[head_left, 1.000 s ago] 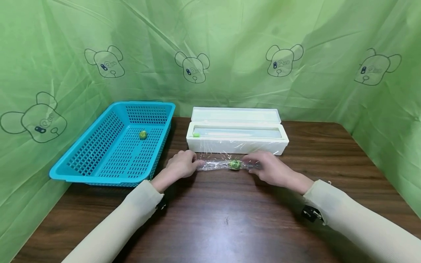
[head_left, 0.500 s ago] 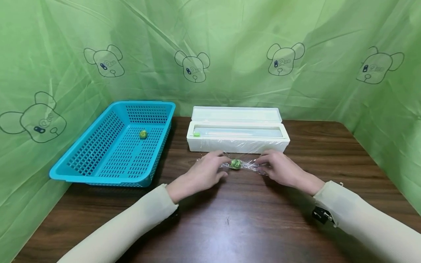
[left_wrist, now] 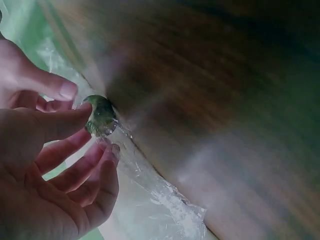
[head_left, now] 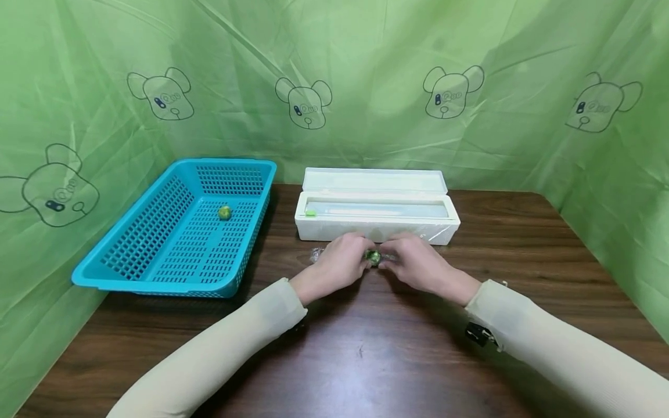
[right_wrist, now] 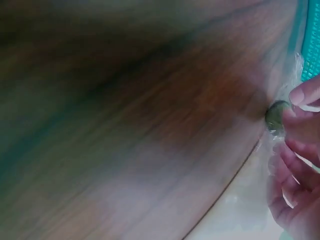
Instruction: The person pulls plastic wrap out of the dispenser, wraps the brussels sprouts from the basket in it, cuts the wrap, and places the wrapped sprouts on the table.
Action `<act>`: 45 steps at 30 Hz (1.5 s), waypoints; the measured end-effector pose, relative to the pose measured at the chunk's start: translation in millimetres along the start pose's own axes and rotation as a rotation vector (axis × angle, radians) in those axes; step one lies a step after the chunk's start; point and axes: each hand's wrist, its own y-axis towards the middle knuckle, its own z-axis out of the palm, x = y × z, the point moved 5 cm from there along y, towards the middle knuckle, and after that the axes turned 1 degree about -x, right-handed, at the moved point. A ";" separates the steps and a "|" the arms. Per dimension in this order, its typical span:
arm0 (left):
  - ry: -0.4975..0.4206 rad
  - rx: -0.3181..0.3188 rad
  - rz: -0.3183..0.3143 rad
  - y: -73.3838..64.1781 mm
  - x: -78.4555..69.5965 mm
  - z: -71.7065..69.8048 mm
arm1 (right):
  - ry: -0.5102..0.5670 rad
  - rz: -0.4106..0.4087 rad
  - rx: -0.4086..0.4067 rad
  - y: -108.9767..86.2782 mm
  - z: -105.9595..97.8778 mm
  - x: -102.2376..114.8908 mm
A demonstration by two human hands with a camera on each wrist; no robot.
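The small, round, green ball [head_left: 373,258], wrapped in clear, crinkled plastic film [head_left: 316,254], sits between both hands, over the brown wood-grain counter [head_left: 360,360]. The left hand [head_left: 342,259] pinches it between thumb and fingers; the right hand [head_left: 416,261] pinches the film just beside it. Behind them stands an open, long white box [head_left: 334,231]—and to the left a blue, perforated plastic basket [head_left: 151,287] holds a second yellow-green ball [head_left: 225,213].

You have cream sleeves [head_left: 219,348], a dark-grained brown worktop [head_left: 360,360], a turquoise basket [head_left: 151,286], a white box [head_left: 334,231] with a lime-green tab [head_left: 310,213], green drapes [head_left: 366,40] printed with dark-outlined animal heads [head_left: 307,107], and a seemingly mottled green ball [head_left: 373,258].
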 end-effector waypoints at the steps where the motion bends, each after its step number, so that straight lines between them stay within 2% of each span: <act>1: 0.002 0.000 -0.007 1.2 1.1 0.5 | -0.006 0.010 0.000 2.9 1.7 0.5; 6: 0.035 -0.008 -0.012 3.2 2.3 -1.4 | -0.010 0.042 -0.010 9.4 4.5 -1.4; 9: 0.043 -0.029 -0.008 -2.5 2.2 -6.8 | 0.008 0.048 -0.005 10.4 3.0 -1.3; 11: 0.002 -0.075 -0.044 -10.1 5.8 -13.0 | 0.035 0.054 0.003 13.8 0.8 0.2; 13: -0.076 -0.163 -0.139 -19.2 15.4 -21.1 | 0.069 0.062 0.003 21.0 -2.6 2.5; 16: -0.222 -0.361 -0.361 -33.2 38.8 -32.6 | 0.117 0.067 0.000 40.6 -7.5 7.6; 18: -0.302 -0.476 -0.495 -39.1 55.0 -35.6 | 0.140 0.077 0.001 56.8 -8.7 10.6; 20: -0.352 -0.525 -0.589 -40.3 67.4 -35.0 | 0.161 0.092 0.012 73.6 -7.4 13.6; 22: -0.384 -0.519 -0.635 -37.6 75.7 -32.8 | 0.168 0.099 0.030 89.9 -3.8 16.3; 28: -0.389 -0.451 -0.685 -28.7 87.5 -32.1 | 0.166 0.070 0.056 128.2 9.2 24.3; 31: -0.384 -0.429 -0.728 -31.0 93.0 -32.3 | 0.185 0.081 0.074 140.5 15.4 25.9; 34: -0.428 -0.422 -0.760 -34.4 98.4 -32.0 | 0.209 0.099 0.096 149.7 21.3 26.2; 40: -0.584 -0.438 -0.729 -37.1 104.2 -33.5 | 0.238 0.118 0.117 161.3 30.7 24.4; 45: -0.643 -0.454 -0.712 -40.2 108.2 -34.6 | 0.256 0.131 0.128 166.6 36.2 24.0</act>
